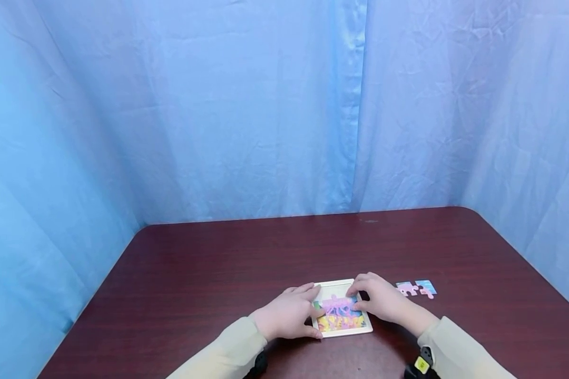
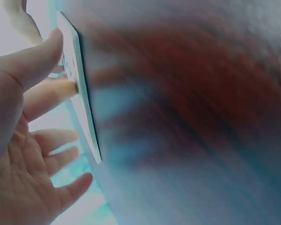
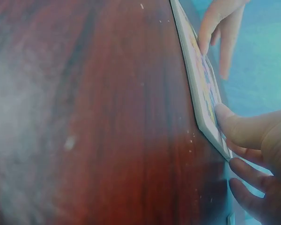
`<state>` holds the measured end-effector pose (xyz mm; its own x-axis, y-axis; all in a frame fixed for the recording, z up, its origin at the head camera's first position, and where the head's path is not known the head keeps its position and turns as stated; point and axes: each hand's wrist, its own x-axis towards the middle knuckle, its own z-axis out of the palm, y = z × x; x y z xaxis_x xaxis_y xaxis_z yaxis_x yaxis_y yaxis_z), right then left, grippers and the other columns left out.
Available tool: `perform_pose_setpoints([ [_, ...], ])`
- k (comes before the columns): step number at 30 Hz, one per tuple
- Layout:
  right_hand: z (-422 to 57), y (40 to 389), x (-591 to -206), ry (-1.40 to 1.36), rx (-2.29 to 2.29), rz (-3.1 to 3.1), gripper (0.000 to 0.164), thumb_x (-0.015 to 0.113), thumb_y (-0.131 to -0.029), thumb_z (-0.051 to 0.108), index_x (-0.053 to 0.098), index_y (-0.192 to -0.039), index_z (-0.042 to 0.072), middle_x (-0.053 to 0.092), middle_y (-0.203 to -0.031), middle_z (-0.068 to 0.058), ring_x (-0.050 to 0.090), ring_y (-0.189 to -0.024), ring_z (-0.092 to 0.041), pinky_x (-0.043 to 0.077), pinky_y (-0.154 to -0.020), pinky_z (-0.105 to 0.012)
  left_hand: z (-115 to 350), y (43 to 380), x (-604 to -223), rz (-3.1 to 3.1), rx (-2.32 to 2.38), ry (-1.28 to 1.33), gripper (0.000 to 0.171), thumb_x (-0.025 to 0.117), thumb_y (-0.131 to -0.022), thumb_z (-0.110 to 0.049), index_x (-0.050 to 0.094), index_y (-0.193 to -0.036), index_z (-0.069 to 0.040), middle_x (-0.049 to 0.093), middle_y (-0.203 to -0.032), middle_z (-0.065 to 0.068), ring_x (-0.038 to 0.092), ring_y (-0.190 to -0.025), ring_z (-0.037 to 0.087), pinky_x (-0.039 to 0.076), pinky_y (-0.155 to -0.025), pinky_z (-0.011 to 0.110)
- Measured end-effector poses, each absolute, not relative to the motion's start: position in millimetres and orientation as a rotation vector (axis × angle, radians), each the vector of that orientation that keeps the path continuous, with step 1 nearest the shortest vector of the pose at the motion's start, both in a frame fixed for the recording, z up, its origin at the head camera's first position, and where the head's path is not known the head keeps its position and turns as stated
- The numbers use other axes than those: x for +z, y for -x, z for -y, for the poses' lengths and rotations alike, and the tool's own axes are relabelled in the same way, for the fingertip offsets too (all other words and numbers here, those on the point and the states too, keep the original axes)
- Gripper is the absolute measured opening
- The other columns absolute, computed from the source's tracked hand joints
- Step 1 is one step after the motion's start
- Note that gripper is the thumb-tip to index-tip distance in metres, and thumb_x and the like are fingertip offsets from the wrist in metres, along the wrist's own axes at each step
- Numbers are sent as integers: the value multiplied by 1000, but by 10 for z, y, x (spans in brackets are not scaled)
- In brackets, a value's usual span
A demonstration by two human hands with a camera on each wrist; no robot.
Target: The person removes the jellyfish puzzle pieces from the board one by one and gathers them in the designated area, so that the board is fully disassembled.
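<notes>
Two loose pieces (image 1: 406,287) lie right of puzzle tray (image 1: 333,289), tray flat on surface (image 1: 218,273) before me. My left hand (image 1: 289,314) spread wide, touching tray's left edge. My right hand (image 1: 379,297) narrow at right side; cannot tell whether it pinches piece. I judge: steady tray, align edges, press level, avoid lifting neighbours.

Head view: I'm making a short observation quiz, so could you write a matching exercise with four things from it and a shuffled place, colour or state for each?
Things
1. Left hand
2. Puzzle tray
3. Loose jigsaw pieces
4. Curtain

Places, colours and states
A. Pale-rimmed, with its far part bare and its near part filled by a colourful picture
B. Light blue, hanging behind the table
C. At the tray's left side, fingers spread
D. On the table, to the right of the tray

Pairs: 1-C, 2-A, 3-D, 4-B
</notes>
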<state>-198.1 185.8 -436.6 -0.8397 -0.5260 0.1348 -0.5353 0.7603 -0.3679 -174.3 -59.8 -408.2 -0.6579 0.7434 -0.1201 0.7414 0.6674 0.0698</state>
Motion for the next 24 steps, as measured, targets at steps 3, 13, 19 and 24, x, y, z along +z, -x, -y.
perform_pose_setpoints([
  [3,-1858,1989,-4356,-919,646,2911,15,77,-77,17,73,-90,20,61,-89,11,50,-83,-9,46,-73,-30,568,1733,-4071,-2764,-82,-1379,42,61,-86,-52,70,-114,-23,45,-145,6,39,-136,17,39,-103,35],
  [13,-1857,2007,-4351,-994,685,2890,15,76,-78,16,73,-92,20,61,-87,11,48,-81,-8,43,-71,-28,461,1675,-4074,-2720,-167,-1431,59,63,-83,-53,53,-136,-28,45,-146,0,42,-133,13,40,-101,32],
  [19,-1849,2005,-4324,-1000,696,2906,16,75,-78,14,73,-93,21,61,-87,11,47,-81,-8,42,-71,-28,445,1670,-4098,-2711,-191,-1385,60,62,-84,-54,50,-138,-33,40,-149,-2,40,-134,11,40,-100,30],
  [24,-1851,2000,-4320,-994,689,2913,16,76,-78,15,73,-92,21,60,-86,11,47,-81,-8,42,-71,-28,442,1669,-4116,-2712,-175,-1367,59,61,-85,-54,49,-138,-34,39,-149,-2,40,-135,11,39,-101,30],
])
